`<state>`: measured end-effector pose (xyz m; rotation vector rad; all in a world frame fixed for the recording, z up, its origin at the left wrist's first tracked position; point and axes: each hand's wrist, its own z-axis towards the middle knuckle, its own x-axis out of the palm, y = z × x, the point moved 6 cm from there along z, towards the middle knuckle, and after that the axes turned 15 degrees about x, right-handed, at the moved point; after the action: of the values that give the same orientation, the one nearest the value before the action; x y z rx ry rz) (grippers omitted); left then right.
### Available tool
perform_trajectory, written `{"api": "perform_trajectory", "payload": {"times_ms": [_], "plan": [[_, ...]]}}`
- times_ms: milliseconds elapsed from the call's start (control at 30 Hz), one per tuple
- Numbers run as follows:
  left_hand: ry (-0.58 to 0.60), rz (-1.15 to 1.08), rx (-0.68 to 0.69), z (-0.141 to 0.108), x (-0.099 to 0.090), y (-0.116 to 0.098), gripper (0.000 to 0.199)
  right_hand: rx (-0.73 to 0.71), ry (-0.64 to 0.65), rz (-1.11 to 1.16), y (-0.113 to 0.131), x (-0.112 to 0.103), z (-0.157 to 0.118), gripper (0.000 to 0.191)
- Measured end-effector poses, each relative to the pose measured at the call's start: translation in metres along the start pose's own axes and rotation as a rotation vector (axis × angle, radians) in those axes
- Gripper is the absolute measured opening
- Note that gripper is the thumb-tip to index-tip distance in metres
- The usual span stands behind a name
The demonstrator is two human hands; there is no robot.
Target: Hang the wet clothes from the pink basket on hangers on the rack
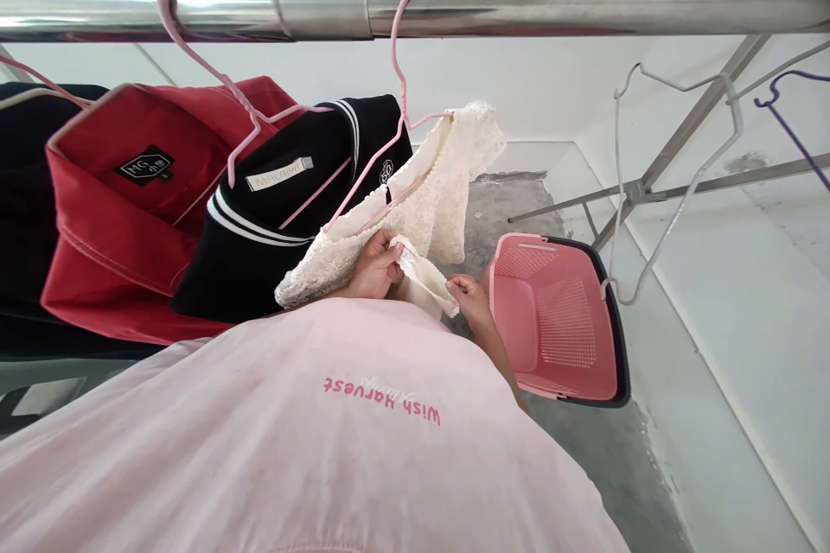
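A white lace top [447, 181] hangs from a pink hanger [403, 78] on the metal rail. Low on its front side, my left hand [376, 266] pinches one end of a scalloped lace opening of the garment. My right hand [472, 302] grips the other end between thumb and fingers, so the edge is stretched between both hands. Whether this part is a cuff or a hem I cannot tell. Part of the left forearm is hidden by the lace and my pink shirt [382, 467].
Left along the rail [551, 9] hang a black garment [259, 233] with white stripes and a red jacket [117, 259]. A pink basket [519, 333] stands on the floor at right. Bare metal [687, 199] and purple [794, 131] hangers hang beyond it, near rack legs [639, 190].
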<state>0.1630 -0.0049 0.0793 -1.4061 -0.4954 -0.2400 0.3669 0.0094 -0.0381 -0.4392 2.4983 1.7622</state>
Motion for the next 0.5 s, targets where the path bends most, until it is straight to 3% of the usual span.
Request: {"api": "perform_trajectory", "payload": {"times_ms": [233, 400, 500], "plan": [[-0.019, -0.053, 0.034, 0.001, 0.004, -0.003, 0.04, 0.06, -0.014, -0.016, -0.013, 0.005, 0.005, 0.021], [-0.052, -0.011, -0.001, 0.002, 0.003, 0.001, 0.041, 0.082, -0.268, 0.179, -0.016, -0.025, 0.0, 0.028], [-0.045, 0.04, -0.07, 0.001, 0.002, 0.007, 0.036, 0.094, -0.36, 0.473, -0.016, -0.038, -0.005, 0.029]]}}
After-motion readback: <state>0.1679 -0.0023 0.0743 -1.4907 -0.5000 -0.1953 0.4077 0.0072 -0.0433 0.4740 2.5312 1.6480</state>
